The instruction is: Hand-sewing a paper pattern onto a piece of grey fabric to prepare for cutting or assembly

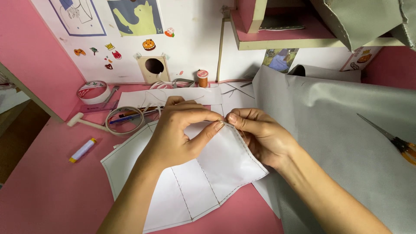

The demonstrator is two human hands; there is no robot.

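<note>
We see both forearms angled inward, left hand point(177, 130) and right hand point(255, 130) pinching one white stitched panel point(203, 177) at its top edge between them. Right of them: one scissors point(396, 141). Beyond: one thread spool point(202, 78), two tape rolls point(92, 91).

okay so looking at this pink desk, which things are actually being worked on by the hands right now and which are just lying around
In use:
- left hand and right hand, pinching the top edge of the white piece
- white piece with stitched lines

Lying about:
- scissors on the grey fabric
- orange thread spool
- tape roll
- small mallet
- glue stick
- pens
</note>
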